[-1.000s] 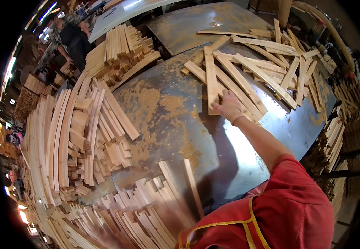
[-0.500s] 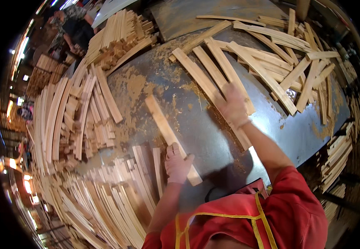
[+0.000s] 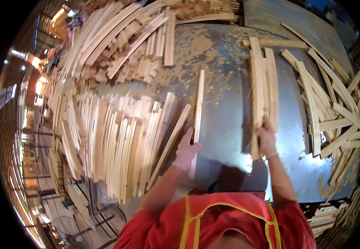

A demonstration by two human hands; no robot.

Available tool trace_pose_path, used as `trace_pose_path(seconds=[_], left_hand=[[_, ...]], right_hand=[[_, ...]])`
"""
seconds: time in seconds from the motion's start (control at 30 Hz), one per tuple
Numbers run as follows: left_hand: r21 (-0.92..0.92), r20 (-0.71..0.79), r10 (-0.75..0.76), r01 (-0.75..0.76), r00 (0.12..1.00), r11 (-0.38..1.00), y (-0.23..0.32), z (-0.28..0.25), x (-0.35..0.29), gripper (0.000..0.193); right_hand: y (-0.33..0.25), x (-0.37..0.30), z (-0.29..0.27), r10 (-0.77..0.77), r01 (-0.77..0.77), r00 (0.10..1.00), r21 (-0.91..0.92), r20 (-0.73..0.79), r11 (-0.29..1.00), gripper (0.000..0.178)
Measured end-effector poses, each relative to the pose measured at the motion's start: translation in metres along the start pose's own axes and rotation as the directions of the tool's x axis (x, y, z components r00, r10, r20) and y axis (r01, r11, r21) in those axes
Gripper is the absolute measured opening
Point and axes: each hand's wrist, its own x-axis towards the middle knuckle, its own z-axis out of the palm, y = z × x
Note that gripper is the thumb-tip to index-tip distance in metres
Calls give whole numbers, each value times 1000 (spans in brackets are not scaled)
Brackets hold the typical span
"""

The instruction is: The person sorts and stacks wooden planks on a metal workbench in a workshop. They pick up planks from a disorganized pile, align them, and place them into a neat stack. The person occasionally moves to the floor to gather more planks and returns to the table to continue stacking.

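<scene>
My left hand [image 3: 186, 152], in a pale glove, grips a narrow wooden strip [image 3: 198, 112] near its lower end. The strip stands on its long edge on the metal tabletop [image 3: 225, 141]. To the right, my right hand [image 3: 266, 140], also gloved, is closed around the lower part of another wooden strip [image 3: 256, 87]. Against that strip's right side lies a further strip [image 3: 273, 89], partly under my fingers. Just left of my left hand, a single strip [image 3: 171, 143] leans beside a dense row of upright strips [image 3: 122, 145].
A loose, crossed heap of strips [image 3: 333, 108] covers the table's right side. Stacked strips [image 3: 126, 45] fill the far left. Sawdust [image 3: 196, 45] is scattered over the far tabletop, where one strip [image 3: 277, 43] lies crosswise. A wire fan guard [image 3: 70, 232] shows at lower left.
My view has turned left. The strip at my left hand has gone from lying flat to standing on edge. The fanned strips at my right hand are now closer together.
</scene>
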Motion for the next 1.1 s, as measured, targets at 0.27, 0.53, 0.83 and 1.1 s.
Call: trace_pose_path(seconds=[0.27,0.53,0.83,1.1], left_hand=[[405,155,108,-163,982,899,-5,-48,-124,67],[558,-27,289,-225,957,799,-49,-107,-156,86],[595,221,472,-502,853,628,-36,-81,-136,84],[550,261,462,-524,847,650,46,32,1,91]], right_hand=[[102,-68,147,333,218,810,-776,482,592,91],[109,-80,282,535,277,667,-840,518,467,74],[16,-51,25,-217,184,973,-843,82,506,55],[-58,46,-152,-266,-44,940,-849,-214,527,67]])
